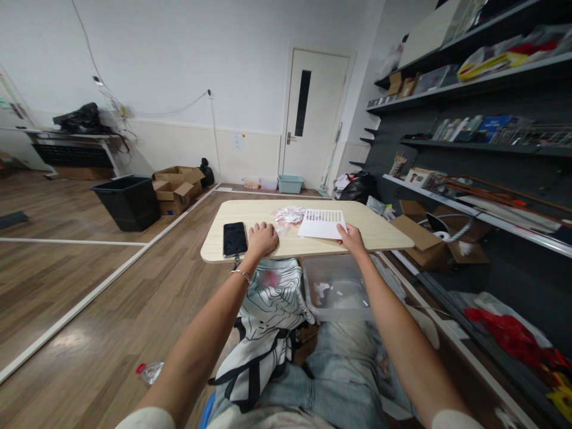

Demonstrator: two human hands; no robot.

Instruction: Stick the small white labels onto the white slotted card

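Note:
My right hand [352, 239] grips the lower right corner of a white sheet of card [320, 229], thumb on top. A row of narrow cut-out slots runs along the card's far edge. My left hand [263, 239] rests on the pale table [379, 235], its fingers slightly bent and apart, with nothing visible in it. Just left of it lies a phone [235, 239] with a dark screen. A heap of small white and reddish pieces [290, 215] lies beyond my hands, partly beside the card. My left fingertips are small and partly hidden.
Below the table's near edge is a clear plastic bin [333, 283] with white scraps inside. A patterned cloth [272, 304] drapes over my lap. Shelves [487, 143] line the right wall; a black trash bin [127, 202] and cardboard boxes [176, 190] stand left. A bottle [151, 372] lies on the floor.

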